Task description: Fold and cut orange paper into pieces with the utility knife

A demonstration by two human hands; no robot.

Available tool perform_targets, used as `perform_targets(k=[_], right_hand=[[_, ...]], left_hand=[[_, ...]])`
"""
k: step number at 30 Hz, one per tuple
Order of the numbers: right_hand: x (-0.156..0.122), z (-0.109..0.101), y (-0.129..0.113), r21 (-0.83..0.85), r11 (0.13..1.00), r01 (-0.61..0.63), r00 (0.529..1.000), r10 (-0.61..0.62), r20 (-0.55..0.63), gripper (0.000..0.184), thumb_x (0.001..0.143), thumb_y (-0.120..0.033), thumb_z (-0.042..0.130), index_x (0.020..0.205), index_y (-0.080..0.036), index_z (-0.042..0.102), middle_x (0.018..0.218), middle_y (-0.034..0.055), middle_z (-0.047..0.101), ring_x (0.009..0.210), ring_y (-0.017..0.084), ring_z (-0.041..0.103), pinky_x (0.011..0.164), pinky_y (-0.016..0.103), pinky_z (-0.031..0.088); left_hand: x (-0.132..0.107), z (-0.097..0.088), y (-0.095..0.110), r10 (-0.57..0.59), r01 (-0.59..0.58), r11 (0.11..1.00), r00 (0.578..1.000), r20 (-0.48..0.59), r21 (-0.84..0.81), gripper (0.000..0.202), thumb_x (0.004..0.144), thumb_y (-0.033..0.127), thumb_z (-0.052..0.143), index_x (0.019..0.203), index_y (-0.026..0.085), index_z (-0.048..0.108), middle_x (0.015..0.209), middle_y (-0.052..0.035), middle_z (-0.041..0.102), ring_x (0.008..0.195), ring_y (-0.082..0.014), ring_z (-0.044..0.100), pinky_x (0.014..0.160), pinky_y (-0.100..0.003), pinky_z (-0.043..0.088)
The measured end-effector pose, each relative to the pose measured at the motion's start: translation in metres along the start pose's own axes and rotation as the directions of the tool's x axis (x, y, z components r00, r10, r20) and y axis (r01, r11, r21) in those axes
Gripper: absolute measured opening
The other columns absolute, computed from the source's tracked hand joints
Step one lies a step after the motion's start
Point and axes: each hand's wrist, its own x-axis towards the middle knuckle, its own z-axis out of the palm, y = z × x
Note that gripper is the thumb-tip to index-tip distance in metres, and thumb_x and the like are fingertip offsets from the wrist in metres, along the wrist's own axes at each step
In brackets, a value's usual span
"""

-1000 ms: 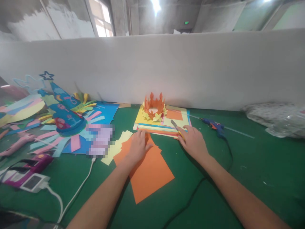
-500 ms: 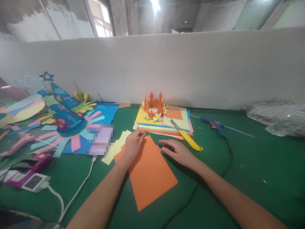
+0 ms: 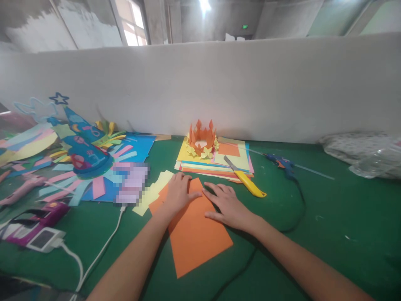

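Note:
An orange paper sheet [image 3: 194, 238] lies on the green table [image 3: 328, 234] in front of me. My left hand [image 3: 179, 193] rests flat on its far left corner, fingers spread. My right hand [image 3: 226, 203] lies flat on the sheet's far right edge, fingers stretched out. Both hands hold nothing. A yellow utility knife [image 3: 247, 184] lies free just beyond my right hand, its blade on a stack of coloured paper [image 3: 216, 165]. An orange paper crown [image 3: 202, 140] with yellow flowers stands on that stack.
Pale yellow paper strips [image 3: 153, 194] lie left of the orange sheet. A blue cone hat [image 3: 83, 144] and coloured scraps fill the left. A blue glue gun [image 3: 282, 163] with a black cord lies right. A white charger and cable [image 3: 46, 240] sit near left. A white partition runs behind.
My right hand let go of the yellow knife, which now lies by the paper stack, and moved left onto the orange sheet. My left hand stayed on the sheet's corner and flattened.

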Motion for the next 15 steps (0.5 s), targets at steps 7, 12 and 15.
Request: perform_targets(k=[7,12,15], right_hand=[[0.0006,0.0041,0.0016,-0.011,0.999,0.035,0.998,-0.036,-0.055,0.049,0.087,-0.046,0.052,0.132,-0.027,0.05,0.14,0.011,0.044,0.118,0.033,0.039,0.094,0.052,0.03],[0.0022,0.0039,0.0029,0.135,0.991,0.021,0.994,-0.007,-0.105,0.036,0.083,-0.04,0.06,0.117,-0.027,0.062,0.117,0.01,0.058,0.107,0.028,0.046,0.09,0.045,0.036],[0.0035,0.0046,0.0044,0.288,0.958,0.004,0.99,0.037,-0.137,0.037,0.079,-0.034,0.065,0.115,-0.024,0.06,0.107,0.0079,0.06,0.098,0.025,0.05,0.086,0.041,0.039]], left_hand=[[0.0006,0.0015,-0.002,0.046,-0.047,0.997,0.999,-0.021,-0.065,0.039,0.075,0.05,0.066,0.095,0.017,0.058,0.092,-0.0071,0.054,0.089,-0.0246,0.053,0.077,-0.037,0.042],[0.0029,-0.0026,-0.0001,-0.006,0.0,0.981,1.0,-0.03,-0.192,0.016,0.076,0.03,0.067,0.078,0.018,0.057,0.083,-0.0035,0.057,0.081,-0.0211,0.053,0.071,-0.032,0.041],[0.0049,-0.0072,0.0014,-0.027,0.018,0.97,0.999,-0.036,-0.242,0.013,0.079,0.018,0.062,0.067,0.018,0.055,0.074,-0.002,0.058,0.076,-0.0193,0.053,0.069,-0.03,0.04]])
